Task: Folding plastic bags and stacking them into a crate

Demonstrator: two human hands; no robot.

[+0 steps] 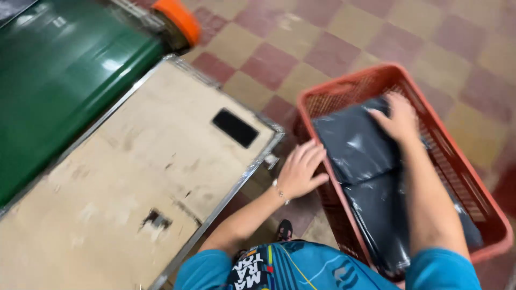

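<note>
A red plastic crate point(457, 153) stands on the floor at the right, holding dark grey plastic-wrapped packages point(357, 145). My right hand point(399, 117) reaches into the crate and lies on the far edge of the top package, fingers curled over it. My left hand point(300, 169) hovers at the crate's near left rim, fingers apart, touching or just beside the side of the top package. Another dark package point(384, 220) lies lower in the crate, partly under my right forearm.
A worn beige table point(134, 177) with a metal edge fills the left; a black phone point(235, 128) lies on it. A green conveyor belt point(59, 75) with an orange roller end point(178, 19) runs behind. The floor is red-and-tan checkered tile point(322, 48).
</note>
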